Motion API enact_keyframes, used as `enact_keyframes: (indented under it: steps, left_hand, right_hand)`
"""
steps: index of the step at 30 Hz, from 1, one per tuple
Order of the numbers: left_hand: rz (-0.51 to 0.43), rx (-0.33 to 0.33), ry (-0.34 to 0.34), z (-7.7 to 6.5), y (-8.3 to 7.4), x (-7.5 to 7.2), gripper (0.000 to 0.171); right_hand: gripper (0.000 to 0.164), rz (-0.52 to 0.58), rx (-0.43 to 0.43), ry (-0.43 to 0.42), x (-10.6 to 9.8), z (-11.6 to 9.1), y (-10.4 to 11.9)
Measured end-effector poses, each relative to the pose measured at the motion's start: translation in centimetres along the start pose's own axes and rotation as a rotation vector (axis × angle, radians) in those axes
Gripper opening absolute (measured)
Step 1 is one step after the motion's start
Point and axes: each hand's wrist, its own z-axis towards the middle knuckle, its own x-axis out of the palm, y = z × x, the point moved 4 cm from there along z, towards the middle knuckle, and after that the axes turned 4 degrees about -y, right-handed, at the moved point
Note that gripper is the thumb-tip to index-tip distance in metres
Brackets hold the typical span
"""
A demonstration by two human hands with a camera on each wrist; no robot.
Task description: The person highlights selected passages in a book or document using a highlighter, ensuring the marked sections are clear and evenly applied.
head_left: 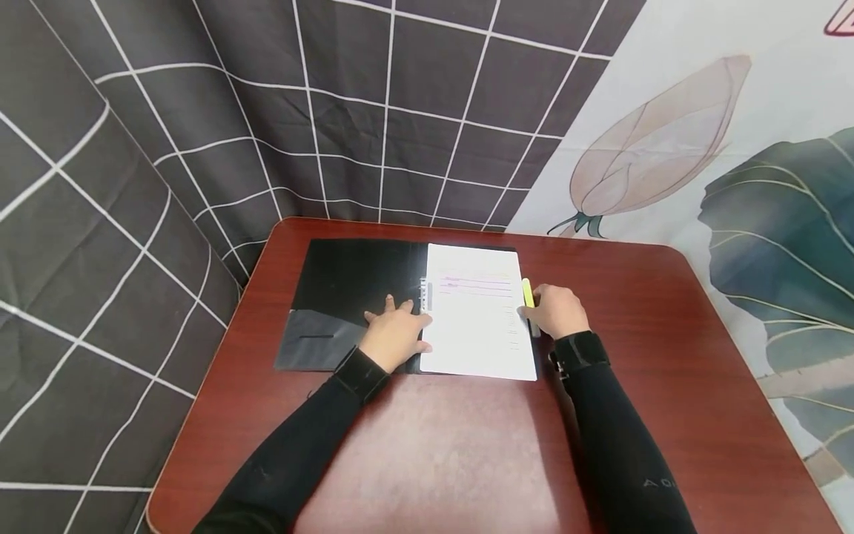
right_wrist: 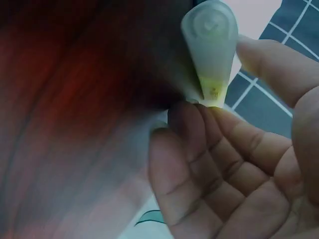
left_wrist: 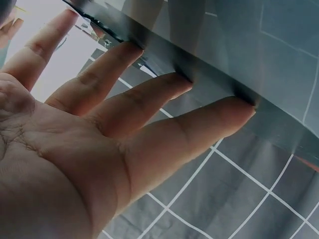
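A black folder (head_left: 363, 267) lies spread on the table, with white printed sheets (head_left: 477, 334) on its right side and pinkish-purple lines across the upper text. My left hand (head_left: 394, 334) rests with spread fingers over the folder's middle, its thumb on the paper's left edge. In the left wrist view the fingertips touch the folder's dark, glossy surface (left_wrist: 199, 55). At the sheets' right edge my right hand (head_left: 560, 311) pinches a yellow highlighter (head_left: 528, 291). Its translucent end (right_wrist: 210, 35) shows between thumb and fingers in the right wrist view.
The reddish-brown table (head_left: 640, 371) has rounded corners and extends on both sides of the folder. Dark grid-patterned cloth (head_left: 427, 96) hangs behind and to the left. A white cloth with a flower print (head_left: 654, 148) hangs at the right.
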Motion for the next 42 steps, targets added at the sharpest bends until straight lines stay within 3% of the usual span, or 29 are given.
enact_keyframes:
  steps: [9, 16, 21, 27, 42]
  left_hand:
    - [-0.007, -0.016, -0.055, -0.7, -0.3, -0.6, 0.064]
    - [0.02, -0.011, -0.056, -1.6, -1.8, -2.8, 0.062]
    - [0.029, -0.007, -0.085, -2.3, -2.1, -3.0, 0.059]
    - [0.015, -0.012, -0.065, -2.6, -2.7, -4.5, 0.056]
    - [-0.019, 0.026, -0.044, -2.7, -2.8, -4.5, 0.053]
  right_hand:
    - [0.038, 0.043, -0.01, -0.019, 0.1, 0.8, -0.7]
    - [0.045, 0.098, 0.024, -0.02, -0.2, 0.5, -1.6]
    - [0.045, 0.158, 0.044, 0.007, 0.0, 0.0, -2.1]
    - [0.047, 0.2, 0.058, 0.019, -0.3, -0.3, -2.3]
    - [0.052, 0.296, 0.096, -0.006, -1.0, -0.8, -4.1]
